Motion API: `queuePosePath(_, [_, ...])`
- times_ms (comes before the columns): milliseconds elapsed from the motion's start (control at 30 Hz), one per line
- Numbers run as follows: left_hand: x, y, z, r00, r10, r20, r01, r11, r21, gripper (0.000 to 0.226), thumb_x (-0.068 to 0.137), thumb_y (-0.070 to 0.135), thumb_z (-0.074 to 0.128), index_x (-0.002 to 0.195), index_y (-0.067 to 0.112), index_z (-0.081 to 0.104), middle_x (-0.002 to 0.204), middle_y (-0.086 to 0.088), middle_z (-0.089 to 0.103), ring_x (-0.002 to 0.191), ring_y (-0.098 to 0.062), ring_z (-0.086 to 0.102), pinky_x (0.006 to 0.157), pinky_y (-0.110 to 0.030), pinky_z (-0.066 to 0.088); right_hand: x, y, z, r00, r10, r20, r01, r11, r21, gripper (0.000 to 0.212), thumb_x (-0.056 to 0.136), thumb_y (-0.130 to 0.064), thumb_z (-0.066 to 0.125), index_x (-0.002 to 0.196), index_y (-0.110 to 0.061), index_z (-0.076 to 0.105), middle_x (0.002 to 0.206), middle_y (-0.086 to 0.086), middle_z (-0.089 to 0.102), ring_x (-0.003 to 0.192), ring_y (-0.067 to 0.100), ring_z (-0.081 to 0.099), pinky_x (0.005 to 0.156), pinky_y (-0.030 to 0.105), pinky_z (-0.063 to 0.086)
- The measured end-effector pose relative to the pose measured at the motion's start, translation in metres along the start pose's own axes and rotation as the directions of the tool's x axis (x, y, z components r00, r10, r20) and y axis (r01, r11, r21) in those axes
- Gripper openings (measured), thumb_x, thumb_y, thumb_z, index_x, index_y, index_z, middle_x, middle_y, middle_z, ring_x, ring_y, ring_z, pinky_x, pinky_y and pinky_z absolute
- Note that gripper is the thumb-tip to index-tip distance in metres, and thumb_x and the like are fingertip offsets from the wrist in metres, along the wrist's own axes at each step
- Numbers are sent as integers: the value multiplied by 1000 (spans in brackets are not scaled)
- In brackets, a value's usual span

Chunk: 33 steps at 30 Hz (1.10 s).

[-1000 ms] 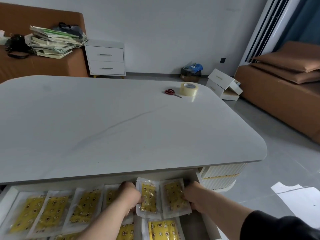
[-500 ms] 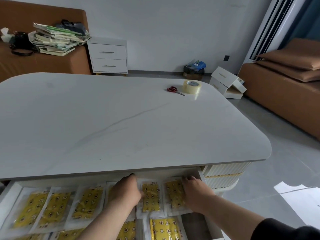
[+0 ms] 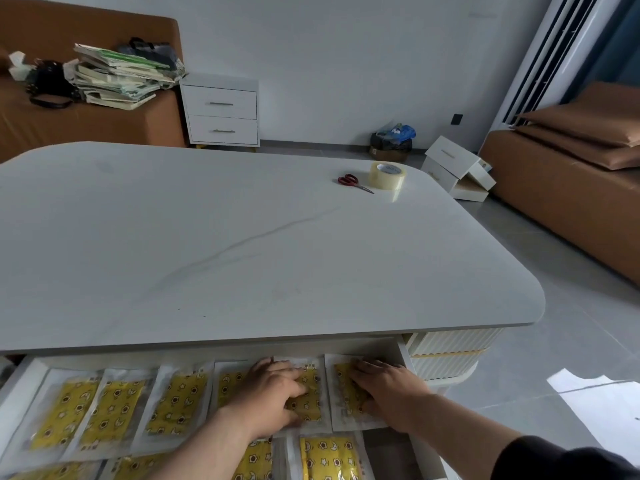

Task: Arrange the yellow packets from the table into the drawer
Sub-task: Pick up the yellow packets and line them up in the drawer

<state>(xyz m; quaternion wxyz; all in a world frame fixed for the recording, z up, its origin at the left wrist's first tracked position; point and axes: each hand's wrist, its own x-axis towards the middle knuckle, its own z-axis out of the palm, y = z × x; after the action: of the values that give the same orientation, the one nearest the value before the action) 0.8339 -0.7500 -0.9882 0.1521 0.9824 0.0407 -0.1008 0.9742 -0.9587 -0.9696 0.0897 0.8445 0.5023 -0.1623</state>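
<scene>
Hands pressed yellow packets (image 3: 176,403) down in the drawer (image 3: 17,386).
Left hand (image 3: 273,398) and right hand (image 3: 389,393) lay flat, fingers loose, grasping nothing, each on a back-row packet at the drawer's right end, below the worktop (image 3: 242,237) edge.

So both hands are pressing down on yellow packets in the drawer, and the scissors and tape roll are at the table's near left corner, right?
Not quite. The head view shows the scissors and tape roll near the far right corner of the table. The left hand and right hand do rest on yellow packets in the drawer.
</scene>
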Motion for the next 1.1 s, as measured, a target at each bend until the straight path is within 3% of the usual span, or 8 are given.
queuePosePath(433, [4,-1,3,1000,11,9,-12,998,60,56,90,48,58,142,36,44,159,14,22,147,-15,16,118,-39,4,4,0,8,1000,23,-2,-23,1000,3,56,102,-32,42,154,-31,21,164,-6,12,151,23,13,120,40,18])
queuePosePath(700, [2,0,0,999,13,-30,-13,999,29,51,91,40,60,141,36,46,159,15,21,146,-12,17,118,-37,7,1,-2,5,996,31,-81,-26,998,59,53,100,-36,38,152,-32,30,163,-5,18,151,20,12,122,37,8])
queuePosePath(1100, [-1,0,-4,1000,-11,1,11,999,42,52,90,40,62,139,35,48,158,13,26,146,-17,19,118,-40,8,4,-5,5,999,30,-15,-30,999,19,53,99,-46,41,150,-35,33,162,-4,21,151,22,12,121,41,10])
